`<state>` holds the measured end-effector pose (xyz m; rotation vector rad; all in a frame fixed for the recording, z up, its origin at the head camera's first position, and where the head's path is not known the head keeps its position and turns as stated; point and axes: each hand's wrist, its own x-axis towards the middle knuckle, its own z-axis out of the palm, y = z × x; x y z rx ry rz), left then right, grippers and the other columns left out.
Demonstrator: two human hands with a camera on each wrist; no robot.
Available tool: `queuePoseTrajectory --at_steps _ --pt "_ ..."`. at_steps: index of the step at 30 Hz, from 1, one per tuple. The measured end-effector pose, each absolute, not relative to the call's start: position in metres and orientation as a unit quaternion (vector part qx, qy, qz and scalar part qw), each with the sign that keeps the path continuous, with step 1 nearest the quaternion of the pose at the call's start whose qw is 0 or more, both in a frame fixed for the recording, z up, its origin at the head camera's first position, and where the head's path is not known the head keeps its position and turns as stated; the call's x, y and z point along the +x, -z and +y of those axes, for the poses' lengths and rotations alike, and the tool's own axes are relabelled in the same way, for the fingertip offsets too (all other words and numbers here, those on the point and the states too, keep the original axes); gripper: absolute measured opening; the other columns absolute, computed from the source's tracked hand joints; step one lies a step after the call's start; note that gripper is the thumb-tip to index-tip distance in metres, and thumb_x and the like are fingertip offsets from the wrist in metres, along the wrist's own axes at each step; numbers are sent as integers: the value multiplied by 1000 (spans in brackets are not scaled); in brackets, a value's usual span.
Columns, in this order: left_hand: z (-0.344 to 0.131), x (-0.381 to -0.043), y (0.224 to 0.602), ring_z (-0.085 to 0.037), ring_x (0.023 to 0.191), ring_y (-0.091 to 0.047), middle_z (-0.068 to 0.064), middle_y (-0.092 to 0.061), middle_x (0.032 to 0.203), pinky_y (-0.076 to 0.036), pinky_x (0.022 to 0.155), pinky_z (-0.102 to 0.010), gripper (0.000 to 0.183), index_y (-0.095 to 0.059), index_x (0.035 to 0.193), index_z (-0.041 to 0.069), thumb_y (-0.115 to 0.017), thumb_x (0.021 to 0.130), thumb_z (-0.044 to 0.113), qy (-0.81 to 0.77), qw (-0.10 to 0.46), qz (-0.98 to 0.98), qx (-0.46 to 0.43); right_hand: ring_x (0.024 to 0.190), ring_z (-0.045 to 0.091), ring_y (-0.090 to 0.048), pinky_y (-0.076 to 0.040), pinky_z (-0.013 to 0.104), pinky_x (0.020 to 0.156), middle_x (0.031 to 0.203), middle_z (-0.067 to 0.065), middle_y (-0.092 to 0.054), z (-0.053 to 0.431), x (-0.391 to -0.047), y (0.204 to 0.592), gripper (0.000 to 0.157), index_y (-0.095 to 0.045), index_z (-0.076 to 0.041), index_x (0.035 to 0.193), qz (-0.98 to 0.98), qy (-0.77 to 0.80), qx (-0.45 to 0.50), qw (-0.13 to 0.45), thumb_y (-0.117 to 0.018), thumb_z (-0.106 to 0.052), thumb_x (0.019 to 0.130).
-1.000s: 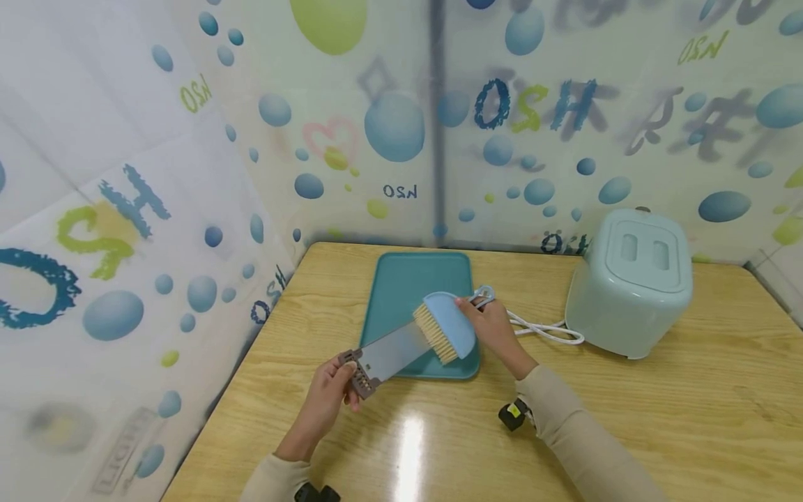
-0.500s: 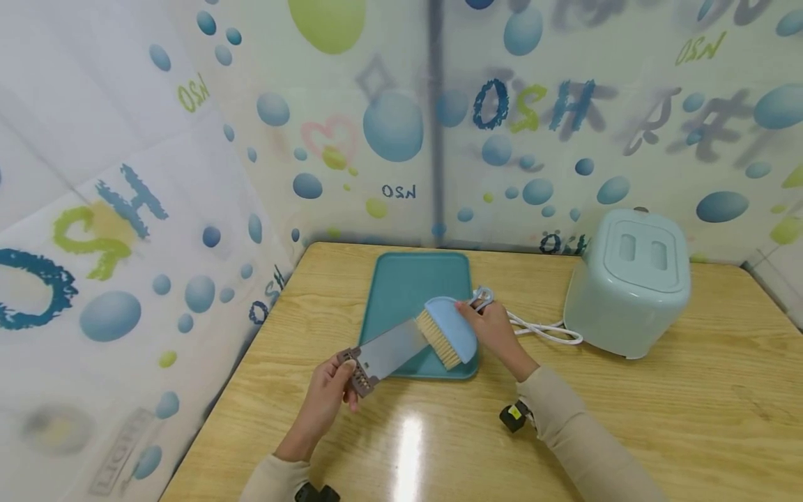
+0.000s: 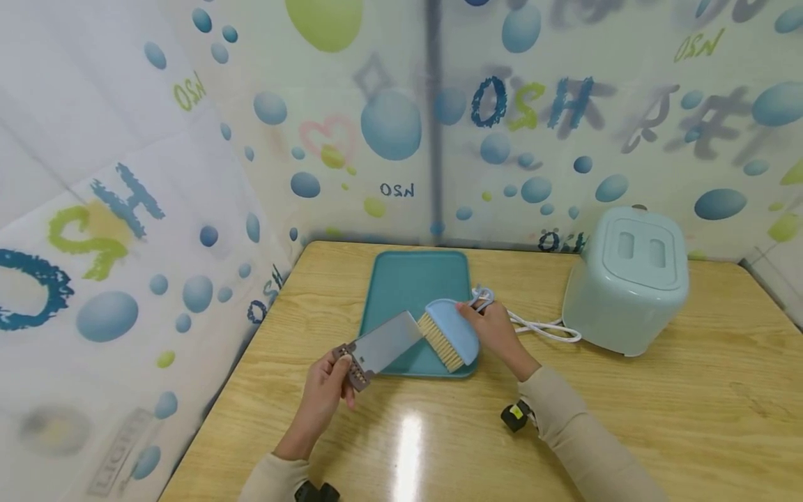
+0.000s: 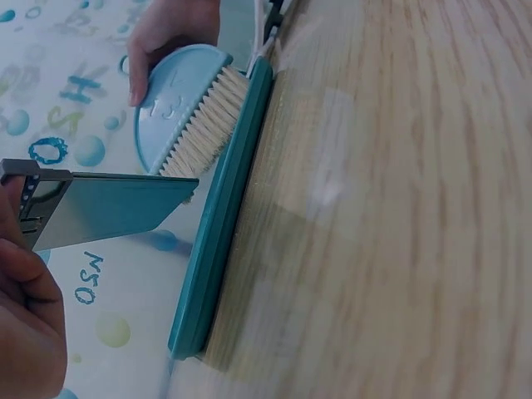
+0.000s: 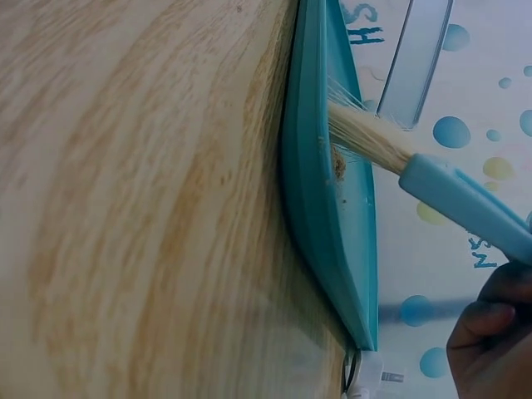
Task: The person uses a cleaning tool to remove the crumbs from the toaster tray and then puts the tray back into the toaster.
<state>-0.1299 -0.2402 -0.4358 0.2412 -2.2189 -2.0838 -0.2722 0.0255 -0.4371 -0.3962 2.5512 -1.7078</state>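
My left hand [image 3: 323, 390] pinches the brown slotted end of a flat metal crumb tray [image 3: 387, 341], thumb on top. The crumb tray is held tilted above the near part of a teal tray [image 3: 417, 279]. A light blue brush [image 3: 453, 328] with pale bristles is gripped by my right hand [image 3: 495, 331]. Its bristles are at the crumb tray's far edge, over the teal tray; whether they touch the metal I cannot tell. In the right wrist view, small brown crumbs [image 5: 339, 163] lie in the teal tray beneath the bristles.
A pale mint toaster [image 3: 630, 286] with two slots in its top stands on the right of the wooden table [image 3: 627, 418]. Its white cord [image 3: 552, 333] lies looped between it and the teal tray. A patterned wall covering [image 3: 539, 160] rises behind the table.
The brush has slid toward me and slightly right, from over the crumb tray's far end to its edge. The crumb tray has shifted slightly left. Both hands keep their hold.
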Motion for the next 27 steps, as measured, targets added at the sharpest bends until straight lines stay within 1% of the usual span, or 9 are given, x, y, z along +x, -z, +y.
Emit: queuePoseTrajectory --at_steps 2,3,9,14,16,21,27 --pt "-240 -131 436 -8 38 -48 2 -58 62 -44 42 -23 25 -54 102 -13 -39 100 7 681 49 -725 84 48 10 -25 -26 23 47 49 -7 -25 26 -272 438 44 -38 -13 59 826 548 -127 25 -60 -24 95" --pt "-239 -131 436 -8 38 -48 2 -58 62 -44 41 -23 25 -54 101 -13 -39 100 6 680 50 -727 84 48 10 -25 -26 23 47 49 -7 -25 26 -273 439 44 -37 -13 58 828 545 -127 25 -60 -24 95" --pt "-239 -132 436 -9 38 -49 2 -56 61 -43 42 -24 23 -54 96 -12 -39 100 6 666 56 -739 81 49 9 -27 -28 23 48 50 -7 -27 28 -274 441 43 -41 -12 60 828 549 -113 28 -59 -28 96" --pt "-239 -134 436 -8 37 -48 2 -56 60 -43 41 -24 23 -55 95 -11 -40 99 6 662 61 -743 81 49 8 -23 -27 22 49 50 -8 -23 29 -276 438 47 -34 -14 60 813 575 -88 27 -59 -31 96" --pt "-239 -134 436 -8 38 -49 2 -56 61 -43 40 -24 23 -55 96 -12 -41 99 6 664 62 -741 79 49 8 -24 -27 23 48 49 -8 -24 29 -276 437 47 -34 -13 60 803 590 -78 30 -59 -30 96" --pt "-239 -134 437 -8 38 -49 1 -56 62 -45 40 -23 24 -55 96 -13 -40 100 6 666 61 -740 73 49 9 -32 -32 24 49 48 -7 -33 30 -278 436 43 -42 -11 61 780 621 -59 45 -59 -28 97" --pt "-239 -132 437 -9 39 -49 2 -56 61 -45 41 -24 24 -55 96 -11 -41 100 7 663 57 -743 76 51 9 -35 -34 24 51 51 -6 -37 29 -277 434 39 -47 -9 63 765 641 -41 48 -59 -26 96"
